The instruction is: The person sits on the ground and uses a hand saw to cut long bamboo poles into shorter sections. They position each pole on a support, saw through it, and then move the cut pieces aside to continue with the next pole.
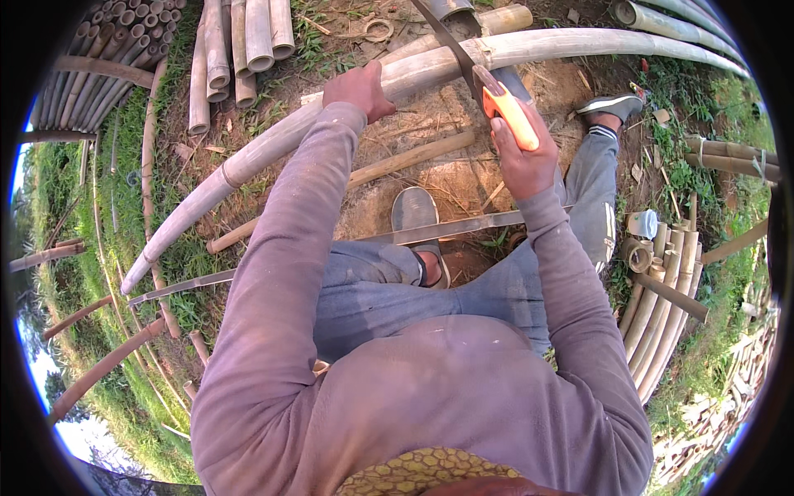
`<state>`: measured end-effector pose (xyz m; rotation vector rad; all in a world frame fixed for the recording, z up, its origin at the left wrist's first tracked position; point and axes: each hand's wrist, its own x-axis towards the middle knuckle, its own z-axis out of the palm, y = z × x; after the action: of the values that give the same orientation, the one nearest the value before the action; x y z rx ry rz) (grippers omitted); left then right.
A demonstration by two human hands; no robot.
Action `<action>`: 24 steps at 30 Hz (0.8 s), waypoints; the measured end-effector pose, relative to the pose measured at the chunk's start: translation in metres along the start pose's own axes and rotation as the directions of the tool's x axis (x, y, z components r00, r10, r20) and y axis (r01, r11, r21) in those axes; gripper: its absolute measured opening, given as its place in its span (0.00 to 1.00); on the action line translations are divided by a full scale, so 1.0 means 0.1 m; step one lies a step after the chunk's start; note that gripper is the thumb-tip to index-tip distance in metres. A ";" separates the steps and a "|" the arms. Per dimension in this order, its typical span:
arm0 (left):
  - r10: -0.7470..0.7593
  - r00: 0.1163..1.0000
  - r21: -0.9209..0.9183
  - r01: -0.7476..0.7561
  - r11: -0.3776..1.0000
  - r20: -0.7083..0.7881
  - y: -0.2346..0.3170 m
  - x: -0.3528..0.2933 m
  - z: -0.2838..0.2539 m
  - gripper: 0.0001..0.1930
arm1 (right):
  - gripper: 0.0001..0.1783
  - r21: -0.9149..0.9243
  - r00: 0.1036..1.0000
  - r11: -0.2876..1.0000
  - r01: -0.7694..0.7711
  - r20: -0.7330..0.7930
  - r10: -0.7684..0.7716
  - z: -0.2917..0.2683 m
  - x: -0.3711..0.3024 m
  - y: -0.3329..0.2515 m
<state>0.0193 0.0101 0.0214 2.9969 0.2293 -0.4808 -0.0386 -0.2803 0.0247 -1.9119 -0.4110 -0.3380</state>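
Note:
A long pale bamboo pole (pixel 281 136) runs across in front of me from the lower left to the far right. My left hand (pixel 361 89) is wrapped over the pole left of its middle, holding it. In my right hand (pixel 529 153) is a hand saw (pixel 511 113) with an orange handle, my fingers closed round the grip. Its dark blade crosses the pole to the right of my left hand, pointing away from me. Whether the teeth have cut into the bamboo cannot be made out. Another bamboo piece (pixel 506 20) lies beneath the pole, running crosswise.
Cut bamboo lengths (pixel 217 58) lie at the far left, near a rack of stacked poles (pixel 103 70). A thinner stick (pixel 413 159) and a flat bamboo strip (pixel 463 225) lie nearer my shoes. Upright bamboo pieces (pixel 666 289) and a white cup (pixel 642 223) stand at right.

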 end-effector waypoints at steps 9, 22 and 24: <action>-0.030 0.996 0.011 0.030 1.000 0.084 -0.13 0.03 -0.01 0.37 | 0.25 0.027 0.982 0.982 -0.189 0.016 0.189 -0.78 -1.10 -0.53; -0.026 0.999 0.031 0.025 0.999 0.045 -0.08 0.04 -0.10 0.38 | 0.15 -0.055 0.990 0.989 -0.138 -0.020 0.137 -0.10 -0.35 -0.04; -0.018 0.998 0.032 0.016 0.999 0.067 -0.17 0.10 -0.06 0.39 | 0.13 -0.071 0.972 0.970 -0.231 0.029 0.233 -0.60 -0.95 -0.29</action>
<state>0.0277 0.0289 0.0226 3.0055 0.2436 -0.5918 -0.1389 -0.3377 0.0311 -2.0099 -0.1986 -0.1639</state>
